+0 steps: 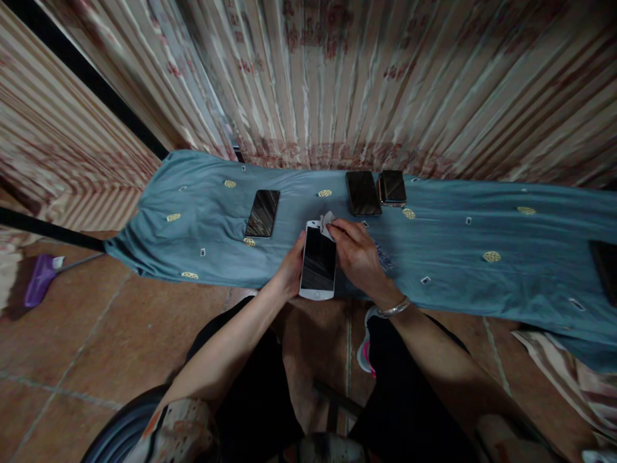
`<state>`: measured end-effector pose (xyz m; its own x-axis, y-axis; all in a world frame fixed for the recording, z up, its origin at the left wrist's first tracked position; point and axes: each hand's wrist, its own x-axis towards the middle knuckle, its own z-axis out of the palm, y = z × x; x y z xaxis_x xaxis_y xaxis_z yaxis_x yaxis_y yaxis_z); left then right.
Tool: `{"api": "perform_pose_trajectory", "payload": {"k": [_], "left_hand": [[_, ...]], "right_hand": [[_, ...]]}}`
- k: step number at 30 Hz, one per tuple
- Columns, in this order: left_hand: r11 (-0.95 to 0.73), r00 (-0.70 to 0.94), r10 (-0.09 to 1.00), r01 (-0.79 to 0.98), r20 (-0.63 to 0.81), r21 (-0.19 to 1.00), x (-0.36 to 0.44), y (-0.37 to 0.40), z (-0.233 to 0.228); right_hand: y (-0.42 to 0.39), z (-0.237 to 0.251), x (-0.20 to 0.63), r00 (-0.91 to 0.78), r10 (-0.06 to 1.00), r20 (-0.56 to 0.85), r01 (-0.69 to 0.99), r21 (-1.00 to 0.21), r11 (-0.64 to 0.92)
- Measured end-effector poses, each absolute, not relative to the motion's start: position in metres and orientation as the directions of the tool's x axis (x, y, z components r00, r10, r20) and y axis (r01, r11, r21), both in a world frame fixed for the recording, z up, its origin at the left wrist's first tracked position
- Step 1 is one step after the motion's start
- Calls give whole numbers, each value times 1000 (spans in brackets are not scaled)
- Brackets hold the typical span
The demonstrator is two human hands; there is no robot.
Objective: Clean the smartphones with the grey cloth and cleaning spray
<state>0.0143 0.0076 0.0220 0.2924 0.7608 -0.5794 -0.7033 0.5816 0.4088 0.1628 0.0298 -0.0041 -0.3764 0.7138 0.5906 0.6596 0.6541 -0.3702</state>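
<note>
A white smartphone (318,263) with a dark screen and a round home button is held over the near edge of the cloth-covered table. My left hand (292,267) is closed around its left side. Pinched in the fingers of my right hand (357,252) is a small whitish cloth (326,222), which rests against the phone's top right corner. To the left lies a black smartphone (263,213), face up. Behind my right hand are another dark phone (363,193) and a small stack of phones (393,188).
A blue-green cloth (457,225) with yellow prints covers the long, narrow table. Patterned curtains (308,83) hang behind it. At the right edge sits a dark flat object (605,270), partly cut off. A purple broom or dustpan head (41,280) lies on the tiled floor.
</note>
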Motion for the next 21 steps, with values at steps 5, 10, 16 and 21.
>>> {"api": "perform_pose_trajectory", "payload": {"k": [5,10,16,21], "left_hand": [[533,227,774,-737,-591,415,7,14,24],[490,177,784,-766,-595,417,1,20,28],[493,207,783,-781,-586,382,-10,26,33],[475,166,789,-775,-592,416,-19,30,31]], "right_hand": [[26,-3,161,-427,720,548,646,-373,666],[16,-4,154,-472,696,541,604,-377,702],[3,-7,147,-549,639,539,537,-358,764],[-4,-9,144,-591,622,514,508,-361,782]]}}
